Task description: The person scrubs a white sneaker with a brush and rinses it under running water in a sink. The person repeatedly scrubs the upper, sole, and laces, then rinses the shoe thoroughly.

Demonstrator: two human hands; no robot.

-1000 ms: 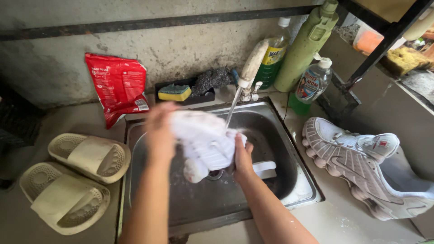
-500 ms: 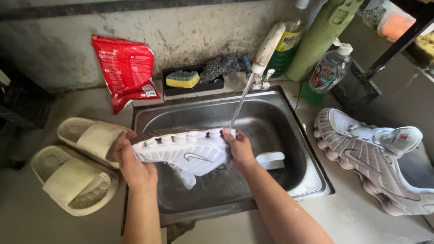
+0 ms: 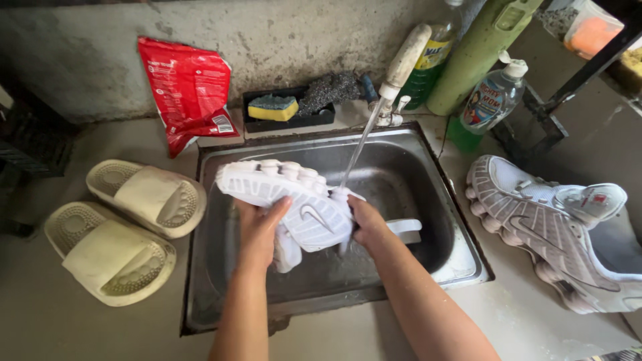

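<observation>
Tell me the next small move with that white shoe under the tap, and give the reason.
Probably turn the white sneaker slightly so the water stream runs along its sole. The left hand and right hand hold it over the sink, and the stream strikes only the end by the right hand.

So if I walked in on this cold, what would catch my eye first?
Probably the white chunky-soled sneaker, held over the stainless steel sink by the left hand and right hand under a thin stream of water from the white tap. Next, its matching white sneaker lying on the counter to the right, and the pair of cream rubber slides on the left. The crumpled red plastic pouch leans against the back wall.
</observation>
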